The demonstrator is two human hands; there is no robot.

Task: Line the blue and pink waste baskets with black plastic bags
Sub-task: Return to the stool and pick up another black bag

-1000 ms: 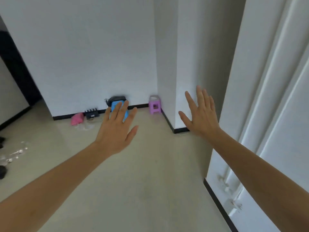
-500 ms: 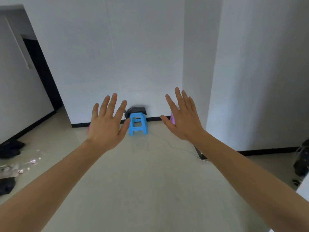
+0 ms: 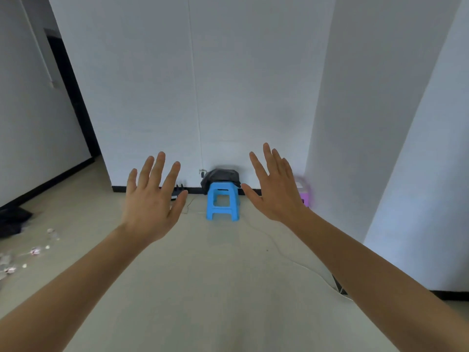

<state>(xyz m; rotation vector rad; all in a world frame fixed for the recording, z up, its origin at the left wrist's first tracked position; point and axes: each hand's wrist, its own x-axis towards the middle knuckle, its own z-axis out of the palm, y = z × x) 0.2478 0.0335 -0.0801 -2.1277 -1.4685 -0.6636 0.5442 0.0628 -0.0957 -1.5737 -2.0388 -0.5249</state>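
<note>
Both my hands are raised in front of me, palms forward, fingers spread, holding nothing. My left hand (image 3: 152, 196) is left of centre and my right hand (image 3: 276, 189) right of centre. Between them, far off against the white wall, stands a small blue plastic stool (image 3: 222, 201). Behind it a black plastic bag (image 3: 221, 176) covers some object whose body is hidden. No blue or pink waste basket can be made out as such.
A purple stool (image 3: 304, 196) peeks out behind my right hand near the wall corner. A black power strip (image 3: 177, 193) lies by the baseboard, with a white cable (image 3: 299, 262) trailing across the floor. Dark cloth (image 3: 12, 219) and small litter (image 3: 33, 251) lie at the left. A dark doorway (image 3: 68, 92) opens left.
The view has turned right to left and moved closer to the wall; the blue stool is now centred and larger. Both hands stay raised and open, now further apart.
</note>
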